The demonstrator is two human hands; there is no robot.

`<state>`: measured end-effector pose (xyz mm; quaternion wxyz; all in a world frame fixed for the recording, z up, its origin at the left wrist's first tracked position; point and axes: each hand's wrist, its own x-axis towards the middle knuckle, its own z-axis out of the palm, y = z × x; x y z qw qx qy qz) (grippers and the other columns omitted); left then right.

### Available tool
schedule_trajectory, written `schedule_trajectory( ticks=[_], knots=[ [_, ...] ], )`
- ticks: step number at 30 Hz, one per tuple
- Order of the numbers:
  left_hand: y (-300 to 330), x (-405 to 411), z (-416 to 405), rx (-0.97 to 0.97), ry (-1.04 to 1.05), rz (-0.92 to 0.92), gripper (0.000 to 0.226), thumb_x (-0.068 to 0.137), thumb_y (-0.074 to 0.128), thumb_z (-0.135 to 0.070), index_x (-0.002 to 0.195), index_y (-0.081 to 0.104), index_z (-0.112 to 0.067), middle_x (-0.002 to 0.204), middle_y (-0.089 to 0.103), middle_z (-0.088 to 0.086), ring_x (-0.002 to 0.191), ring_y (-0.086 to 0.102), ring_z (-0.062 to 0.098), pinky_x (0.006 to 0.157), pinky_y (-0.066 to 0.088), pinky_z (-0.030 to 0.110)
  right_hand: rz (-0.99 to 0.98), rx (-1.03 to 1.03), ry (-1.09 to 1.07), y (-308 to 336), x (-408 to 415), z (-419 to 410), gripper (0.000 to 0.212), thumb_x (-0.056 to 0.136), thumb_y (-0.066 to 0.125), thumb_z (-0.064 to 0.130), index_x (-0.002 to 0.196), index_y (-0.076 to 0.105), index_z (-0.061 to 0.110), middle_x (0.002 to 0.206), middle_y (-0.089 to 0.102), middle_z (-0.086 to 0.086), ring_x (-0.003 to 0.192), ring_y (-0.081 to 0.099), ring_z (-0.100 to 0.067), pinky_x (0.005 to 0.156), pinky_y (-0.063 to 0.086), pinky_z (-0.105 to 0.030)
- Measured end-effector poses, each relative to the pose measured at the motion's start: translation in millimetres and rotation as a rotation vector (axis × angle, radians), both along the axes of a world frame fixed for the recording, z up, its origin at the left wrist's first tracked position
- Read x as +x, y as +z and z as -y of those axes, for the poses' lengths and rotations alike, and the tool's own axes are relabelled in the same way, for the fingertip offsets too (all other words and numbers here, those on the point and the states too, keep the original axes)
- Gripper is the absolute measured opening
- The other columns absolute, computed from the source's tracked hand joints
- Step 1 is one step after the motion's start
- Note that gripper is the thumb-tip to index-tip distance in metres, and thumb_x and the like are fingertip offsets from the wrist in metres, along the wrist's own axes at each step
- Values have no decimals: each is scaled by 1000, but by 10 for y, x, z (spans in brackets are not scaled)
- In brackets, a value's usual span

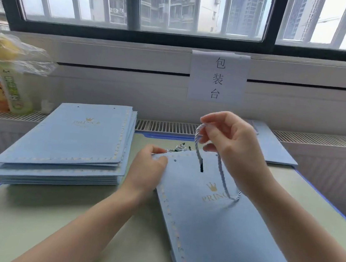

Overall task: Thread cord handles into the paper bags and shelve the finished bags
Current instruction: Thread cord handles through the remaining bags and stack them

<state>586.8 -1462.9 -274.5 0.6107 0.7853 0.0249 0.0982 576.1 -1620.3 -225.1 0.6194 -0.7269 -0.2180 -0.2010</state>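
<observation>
Threading a cord into a flat blue bag

The left hand (148, 167) pinches the paper bag (217, 223) by its top edge, mid-table toward the right edge. The right hand (231, 142) pinches the pale cord (219, 171) raised above it. Flat bags are stacked (68, 139) at the table's far left corner.

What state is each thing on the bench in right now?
Bag: flat on the table, one hole still unthreaded.
Cord: lifted, black tip hanging over the bag.
Left hand: pinching the bag's top edge.
Right hand: pinching the cord.
Stack of bags: flat, no handles.
Drink bottle: upright, plastic-wrapped.
</observation>
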Motion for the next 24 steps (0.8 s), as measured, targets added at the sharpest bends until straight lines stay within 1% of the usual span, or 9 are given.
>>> schedule_trajectory(
  ticks=[4, 6, 8, 10, 12, 14, 17, 21, 24],
  knots=[
    [-13, 22, -19, 295, -21, 115, 17, 96, 48, -21, 101, 63, -14, 99, 64, -2, 94, 58, 16, 77, 44, 29, -130, -130, -27, -271, 91, -105, 12, 93, 55, 4, 86, 59, 13, 73, 65, -4, 60, 61, -9, 56, 50, -21],
    [-56, 29, -26, 486, -20, 164, 29, 98, 41, -33, 90, 62, -16, 90, 66, 1, 90, 59, 22, 81, 47, 37, -171, -164, -48, -347, 118, -120, 8, 93, 55, 6, 87, 58, 10, 74, 65, -7, 60, 60, -9, 55, 50, -21],
    [-74, 20, -29, 544, -11, 183, 43, 100, 33, -41, 82, 59, -12, 84, 65, 5, 88, 59, 27, 82, 47, 43, -185, -184, -72, -385, 130, -128, 5, 94, 54, 8, 89, 57, 8, 75, 65, -9, 59, 61, -9, 55, 51, -22],
    [-61, 17, -30, 474, -40, 220, 58, 99, 29, -52, 80, 61, -8, 81, 65, 3, 84, 59, 24, 79, 47, 40, -185, -187, -96, -393, 130, -137, 6, 95, 53, 11, 91, 56, 7, 76, 66, -9, 59, 61, -10, 55, 52, -23],
    [-15, -12, -18, 356, -130, 251, 59, 92, 31, -61, 79, 68, -17, 75, 62, -14, 79, 58, 9, 74, 43, 31, -175, -176, -118, -388, 118, -141, 10, 96, 51, 15, 93, 54, 7, 75, 66, -7, 60, 62, -11, 54, 52, -24],
    [0, -35, 3, 350, -200, 307, 37, 91, 46, -52, 78, 69, -26, 73, 61, -18, 74, 55, 1, 69, 40, 19, -139, -138, -165, -383, 116, -135, 13, 97, 50, 16, 93, 54, 5, 70, 66, -3, 60, 62, -10, 58, 52, -26],
    [-26, -28, 4, 385, -183, 367, 16, 93, 59, -24, 81, 69, -19, 82, 65, -13, 82, 54, -4, 67, 36, 5, -74, -49, -256, -359, 129, -102, 14, 96, 51, 16, 87, 54, 5, 66, 65, -1, 59, 60, -7, 60, 49, -21],
    [-17, -34, -10, 292, -219, 310, 33, 97, 45, -37, 77, 66, -23, 69, 59, -22, 68, 53, -12, 59, 34, 10, -77, 4, -317, -324, 182, -5, 13, 95, 51, 14, 82, 53, 10, 67, 65, -3, 60, 60, -7, 61, 48, -20],
    [3, -49, 2, 256, -228, 273, 38, 100, 38, -35, 82, 67, -17, 56, 54, -23, 55, 49, -10, 52, 31, 16, -69, -124, -330, -350, 224, 60, 9, 95, 51, 11, 88, 55, 13, 72, 66, -1, 67, 62, -6, 68, 49, -22]
  ],
)
